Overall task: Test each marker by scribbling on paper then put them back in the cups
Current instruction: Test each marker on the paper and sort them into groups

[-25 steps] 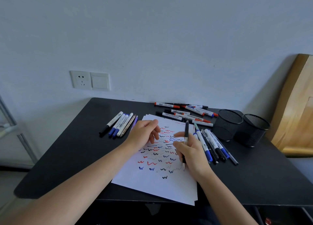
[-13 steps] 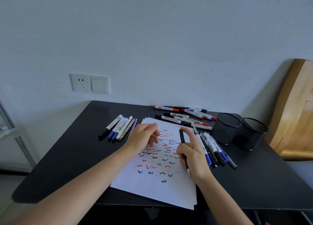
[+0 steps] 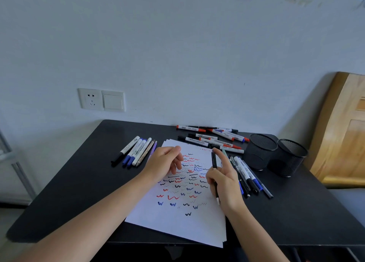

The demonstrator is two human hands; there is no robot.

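Marker test under way, one black pen in hand and both cups apparently unfilled.

Nearest lies the stack of paper [image 3: 189, 222], covered in red, blue and black squiggles, squared to the tabletop [image 3: 79, 182] edge so either hand can reach it. The right hand [image 3: 225, 184] is clamped on a slim black pen [image 3: 214, 174], tip toward the near side, forefinger lifted off the barrel, probably turning it to write or to set it aside. The left hand [image 3: 164, 165] rests on the sheet with fingers loosely curled, holding nothing, likely pinning the paper. Right of the sheet lies a row of pens [image 3: 246, 174]; left, a second group of markers [image 3: 134, 151]; at the far edge, a scattered pile of markers [image 3: 213, 138]. Two black mesh cups [image 3: 276, 155] stand far right, touching; no marker shows in them, so returning seems yet to begin.
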